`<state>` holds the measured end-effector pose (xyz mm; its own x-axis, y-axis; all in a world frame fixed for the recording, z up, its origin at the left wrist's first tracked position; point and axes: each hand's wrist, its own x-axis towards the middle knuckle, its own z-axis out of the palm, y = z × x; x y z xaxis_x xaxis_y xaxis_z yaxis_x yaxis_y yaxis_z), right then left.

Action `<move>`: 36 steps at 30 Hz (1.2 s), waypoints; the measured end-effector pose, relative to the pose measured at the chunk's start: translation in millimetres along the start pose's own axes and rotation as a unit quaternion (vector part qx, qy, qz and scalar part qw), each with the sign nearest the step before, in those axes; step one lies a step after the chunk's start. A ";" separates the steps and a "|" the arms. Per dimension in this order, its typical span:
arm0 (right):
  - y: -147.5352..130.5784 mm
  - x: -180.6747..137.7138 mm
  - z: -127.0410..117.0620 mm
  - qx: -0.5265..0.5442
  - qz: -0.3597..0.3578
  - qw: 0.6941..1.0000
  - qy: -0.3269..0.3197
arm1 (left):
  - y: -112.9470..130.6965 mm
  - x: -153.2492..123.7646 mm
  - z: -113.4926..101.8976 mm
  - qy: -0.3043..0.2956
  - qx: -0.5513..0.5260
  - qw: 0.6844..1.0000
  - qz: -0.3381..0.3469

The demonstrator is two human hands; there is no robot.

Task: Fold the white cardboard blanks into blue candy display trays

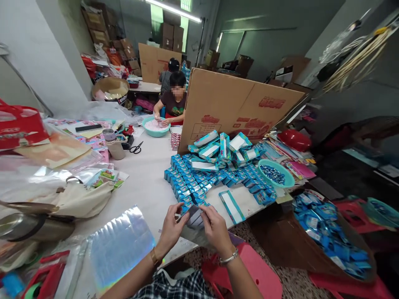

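Near the table's front edge, my left hand (171,226) and my right hand (216,229) pinch opposite sides of a small grey flat-sided piece (193,216) with pale lines, which looks like thin card. Its exact kind is unclear. Just beyond my fingers stand rows of small blue boxes (190,178) packed close together. A longer blue carton with a white window (232,207) lies flat to the right of my right hand. More such long cartons (209,150) are heaped loosely on top of the small boxes.
A tall cardboard sheet (237,104) stands behind the heap. At right are a teal basin (288,176) of small blue items and a carton of blue packets (327,232). Scissors (136,147), a beige mug (116,147) and a shiny film sheet (123,245) lie left. A co-worker (171,101) sits opposite.
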<state>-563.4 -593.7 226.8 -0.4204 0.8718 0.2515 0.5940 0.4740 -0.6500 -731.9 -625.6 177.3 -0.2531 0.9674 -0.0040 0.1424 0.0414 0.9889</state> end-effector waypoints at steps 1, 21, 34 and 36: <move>3.1 2.8 -0.3 -0.016 0.003 1.000 0.017 | -4.0 4.1 3.0 -0.012 0.009 1.000 0.006; 17.0 78.4 0.2 -0.027 0.006 0.999 0.018 | 37.4 81.9 3.8 -0.141 -0.174 0.973 -0.045; -5.4 91.8 -14.2 0.007 -0.007 0.988 0.154 | 23.1 93.0 -38.5 -0.140 -0.081 0.979 -0.125; -4.5 91.7 -13.0 0.005 -0.012 0.984 0.175 | 24.3 87.5 -38.0 -0.130 -0.123 0.975 -0.129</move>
<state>-595.6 -514.4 262.2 -0.1713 0.8501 0.4979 0.5791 0.4958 -0.6472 -786.9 -549.4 206.6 0.0053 0.9649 -0.2626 -0.1357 0.2609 0.9558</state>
